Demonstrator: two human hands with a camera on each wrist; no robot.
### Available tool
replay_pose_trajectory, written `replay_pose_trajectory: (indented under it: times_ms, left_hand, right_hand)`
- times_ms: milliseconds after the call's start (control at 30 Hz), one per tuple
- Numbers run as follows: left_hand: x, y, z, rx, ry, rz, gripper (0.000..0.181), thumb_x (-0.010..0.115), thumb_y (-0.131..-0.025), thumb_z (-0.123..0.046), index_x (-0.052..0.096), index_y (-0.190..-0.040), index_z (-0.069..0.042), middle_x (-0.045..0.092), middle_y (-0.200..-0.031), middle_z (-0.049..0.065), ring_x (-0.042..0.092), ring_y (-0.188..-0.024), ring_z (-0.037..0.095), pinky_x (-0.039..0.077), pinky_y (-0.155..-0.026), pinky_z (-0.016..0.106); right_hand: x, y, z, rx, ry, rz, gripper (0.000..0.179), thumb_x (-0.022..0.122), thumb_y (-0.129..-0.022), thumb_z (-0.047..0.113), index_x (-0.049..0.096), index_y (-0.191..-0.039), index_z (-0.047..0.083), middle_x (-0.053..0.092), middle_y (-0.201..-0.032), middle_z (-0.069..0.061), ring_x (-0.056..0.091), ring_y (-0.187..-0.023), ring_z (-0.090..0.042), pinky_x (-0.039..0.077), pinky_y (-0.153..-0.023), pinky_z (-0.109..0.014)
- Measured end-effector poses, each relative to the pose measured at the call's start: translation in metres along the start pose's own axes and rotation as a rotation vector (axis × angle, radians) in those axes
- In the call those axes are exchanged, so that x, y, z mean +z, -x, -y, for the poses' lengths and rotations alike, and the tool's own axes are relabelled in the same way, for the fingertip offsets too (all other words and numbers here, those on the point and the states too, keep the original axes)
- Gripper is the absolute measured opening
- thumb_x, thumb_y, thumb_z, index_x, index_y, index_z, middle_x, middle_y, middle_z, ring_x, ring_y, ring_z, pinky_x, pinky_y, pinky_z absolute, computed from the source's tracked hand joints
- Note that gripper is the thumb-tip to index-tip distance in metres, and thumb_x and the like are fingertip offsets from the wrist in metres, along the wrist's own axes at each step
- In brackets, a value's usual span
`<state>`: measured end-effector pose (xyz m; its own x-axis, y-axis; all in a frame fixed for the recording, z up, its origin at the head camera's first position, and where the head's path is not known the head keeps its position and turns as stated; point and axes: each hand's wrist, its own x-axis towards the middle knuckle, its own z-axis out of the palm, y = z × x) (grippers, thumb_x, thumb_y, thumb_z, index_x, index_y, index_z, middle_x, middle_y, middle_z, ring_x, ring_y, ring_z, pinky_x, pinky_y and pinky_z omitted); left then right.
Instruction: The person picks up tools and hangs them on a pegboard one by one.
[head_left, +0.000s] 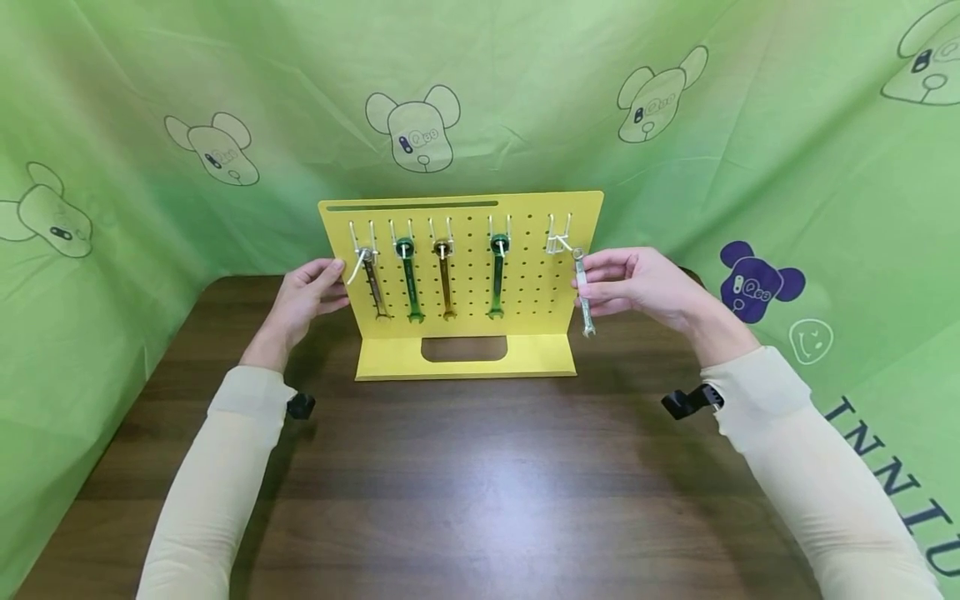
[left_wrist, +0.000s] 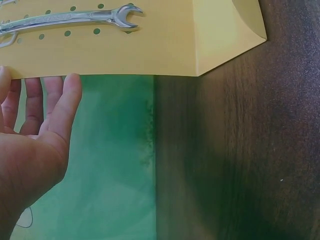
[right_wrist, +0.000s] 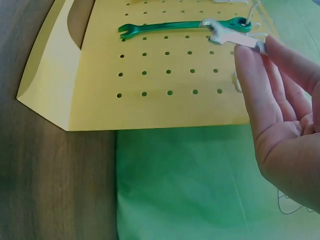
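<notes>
My left hand [head_left: 303,300] holds the left edge of a yellow pegboard [head_left: 532,292], thumb at the front. In the left wrist view, fingers [left_wrist: 70,105] reach that edge below a silver wrench [left_wrist: 75,19] hanging on the board. My right hand [head_left: 637,287] pinches another silver combination wrench [head_left: 584,292] between thumb and fingers at the board's right edge. The wrench's ring end is up, close to the tip of the rightmost white hook [head_left: 558,242]; whether the hook passes through the ring, I cannot tell. Its open end [right_wrist: 217,32] shows in the right wrist view.
On other white hooks hang two green wrenches [head_left: 412,287] [head_left: 497,283] and a brownish-gold wrench [head_left: 446,287]. The board's base, with a cut-out slot, stands on a dark wooden table [head_left: 450,467]. A green printed cloth [head_left: 525,100] hangs behind.
</notes>
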<state>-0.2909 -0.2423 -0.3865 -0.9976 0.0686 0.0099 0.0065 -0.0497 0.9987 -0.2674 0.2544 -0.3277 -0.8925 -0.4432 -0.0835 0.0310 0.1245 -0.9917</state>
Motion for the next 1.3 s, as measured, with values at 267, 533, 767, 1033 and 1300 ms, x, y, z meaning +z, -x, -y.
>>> replay_pose_trajectory:
  times_ms: [267, 533, 767, 1033, 1300]
  left_hand:
    - [0.004, -0.004, 0.004, -0.006, -0.012, 0.012, 0.026, 0.068, -0.098, -0.035, 0.069, -0.110, -0.012, 0.063, -0.109, 0.004, 0.067, -0.093, 0.016, 0.060, -0.092, 0.035]
    - [0.004, -0.004, 0.007, -0.006, -0.006, 0.005, 0.023, 0.068, -0.098, -0.033, 0.069, -0.109, -0.013, 0.061, -0.108, 0.005, 0.067, -0.090, 0.014, 0.059, -0.093, 0.036]
    - [0.000, -0.002, 0.006, -0.001, -0.017, -0.002, 0.024, 0.068, -0.098, -0.035, 0.069, -0.108, -0.013, 0.061, -0.106, 0.004, 0.066, -0.090, 0.015, 0.061, -0.090, 0.033]
    - [-0.004, 0.000, -0.001, 0.009, -0.006, -0.008, 0.027, 0.068, -0.098, -0.034, 0.069, -0.111, -0.011, 0.063, -0.108, 0.007, 0.067, -0.089, 0.014, 0.062, -0.087, 0.031]
    - [-0.001, -0.001, 0.000, 0.007, 0.003, -0.005, 0.025, 0.069, -0.098, -0.033, 0.069, -0.111, -0.011, 0.062, -0.109, 0.006, 0.067, -0.091, 0.015, 0.061, -0.089, 0.032]
  right_hand:
    - [-0.001, -0.008, -0.006, 0.049, 0.022, -0.060, 0.050, 0.073, -0.092, -0.002, 0.050, -0.136, -0.011, 0.073, -0.113, -0.013, 0.073, -0.099, -0.026, 0.061, -0.089, -0.047]
    - [0.006, -0.030, -0.018, 0.043, -0.096, -0.127, 0.040, 0.077, -0.091, 0.002, 0.060, -0.126, -0.007, 0.073, -0.112, -0.018, 0.074, -0.095, -0.024, 0.063, -0.087, -0.043]
    - [0.020, -0.045, -0.030, 0.024, -0.177, -0.196, 0.027, 0.077, -0.092, 0.006, 0.065, -0.115, 0.000, 0.075, -0.110, -0.012, 0.074, -0.096, -0.025, 0.062, -0.089, -0.042]
    - [0.022, -0.052, -0.032, 0.061, -0.104, -0.259, 0.029, 0.080, -0.091, 0.018, 0.072, -0.114, 0.003, 0.075, -0.102, -0.008, 0.074, -0.088, -0.023, 0.062, -0.088, -0.043]
    - [0.017, -0.044, -0.040, 0.053, -0.053, -0.233, 0.028, 0.076, -0.094, 0.016, 0.071, -0.116, -0.001, 0.076, -0.106, -0.013, 0.075, -0.094, -0.026, 0.058, -0.091, -0.048]
